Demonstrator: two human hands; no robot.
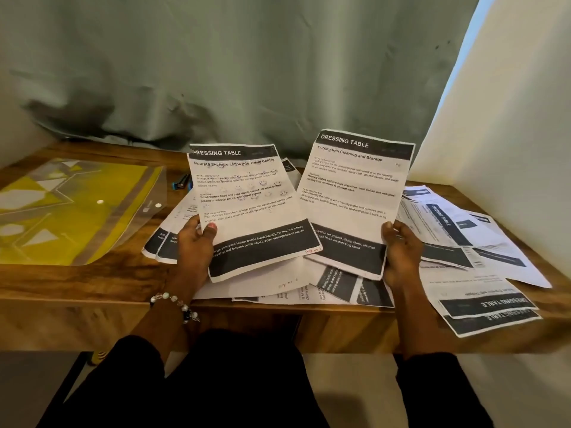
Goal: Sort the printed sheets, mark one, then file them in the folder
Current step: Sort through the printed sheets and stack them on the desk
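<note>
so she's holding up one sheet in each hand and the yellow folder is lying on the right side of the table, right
Not quite. The head view shows the yellow folder lying on the left side of the table, not the right. The rest holds: the left hand and right hand each hold up one sheet.

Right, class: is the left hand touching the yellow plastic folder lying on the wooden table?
Apart. The head view shows the left hand gripping a printed sheet, with bare wooden table between it and the yellow plastic folder.
</note>
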